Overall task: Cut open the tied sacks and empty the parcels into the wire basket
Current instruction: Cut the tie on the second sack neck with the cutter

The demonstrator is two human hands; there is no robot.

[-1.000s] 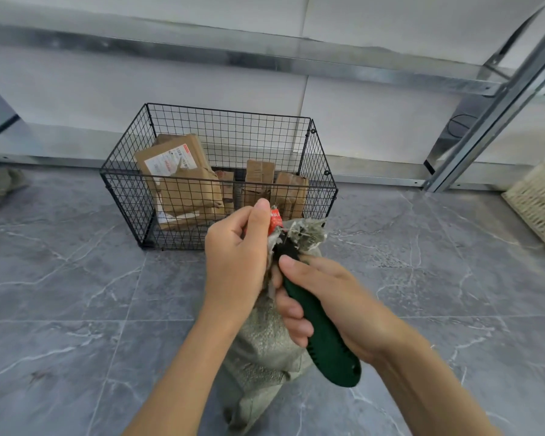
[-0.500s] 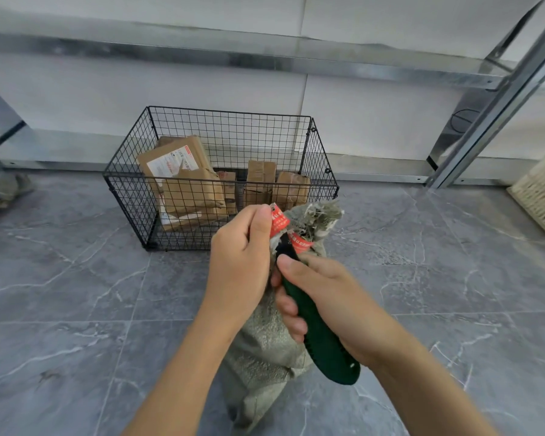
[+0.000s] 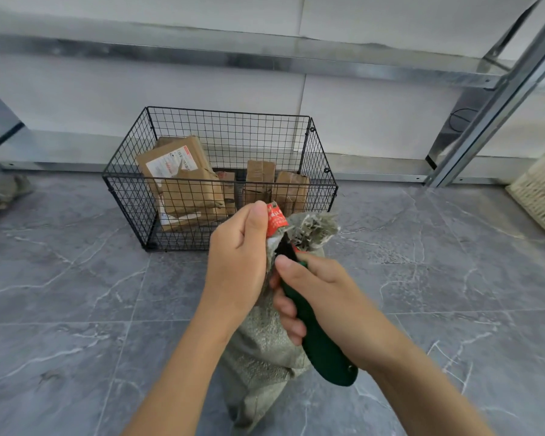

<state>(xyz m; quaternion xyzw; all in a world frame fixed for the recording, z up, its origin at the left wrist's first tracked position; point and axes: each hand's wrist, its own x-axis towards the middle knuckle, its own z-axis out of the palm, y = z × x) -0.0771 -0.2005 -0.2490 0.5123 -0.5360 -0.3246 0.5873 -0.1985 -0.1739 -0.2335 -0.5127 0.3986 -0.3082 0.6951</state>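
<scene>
The left hand (image 3: 236,256) pinches the red tie (image 3: 276,219) on the upright sack (image 3: 265,347), its grip narrow; just right, the right hand (image 3: 328,294) wraps the green knife (image 3: 324,357), its long axis pointing up into the neck, with the wire basket (image 3: 129,196) just beyond

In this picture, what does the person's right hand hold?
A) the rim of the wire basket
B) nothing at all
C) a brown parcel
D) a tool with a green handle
D: the right hand grips a green-handled cutter, with its dark blade at the tied neck of the sack, which the left hand holds.
</scene>
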